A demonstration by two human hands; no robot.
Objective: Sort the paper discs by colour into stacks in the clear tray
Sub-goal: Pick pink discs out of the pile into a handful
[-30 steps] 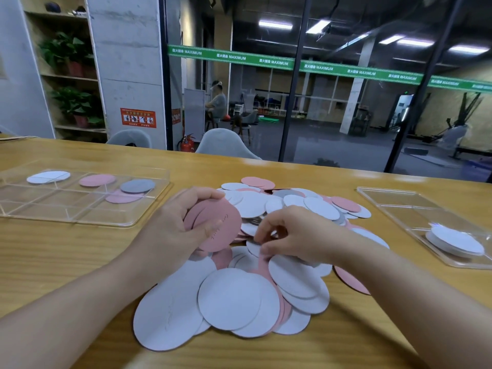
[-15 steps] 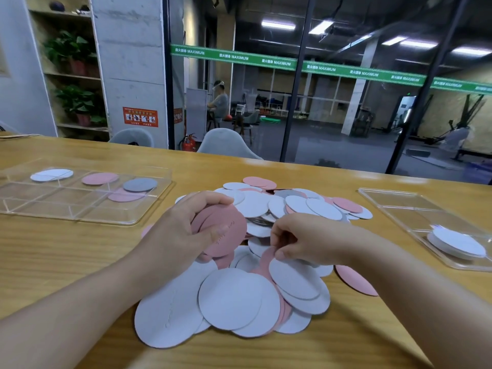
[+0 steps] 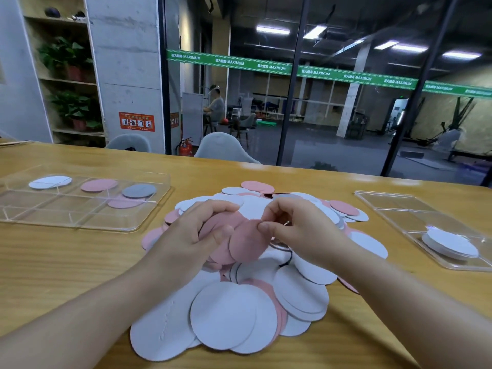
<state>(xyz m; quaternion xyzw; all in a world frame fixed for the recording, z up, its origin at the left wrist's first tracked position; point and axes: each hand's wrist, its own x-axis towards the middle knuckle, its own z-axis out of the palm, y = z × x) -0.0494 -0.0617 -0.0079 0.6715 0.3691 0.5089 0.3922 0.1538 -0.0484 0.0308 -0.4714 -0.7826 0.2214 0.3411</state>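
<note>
Above the mixed pile of round paper discs [image 3: 234, 315] mid-table, the left hand [image 3: 191, 235] grips a fan of pink paper discs [image 3: 221, 230]; the right hand [image 3: 295, 227] pinches another pink disc [image 3: 247, 246] onto it. Gathering pinks; next, probably carrying them to the clear plastic divided tray [image 3: 149, 222] at the table's left edge.

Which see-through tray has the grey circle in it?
The clear tray on the left. It holds a grey disc beside pink and white ones. The clear tray on the right holds only a white stack.
</note>
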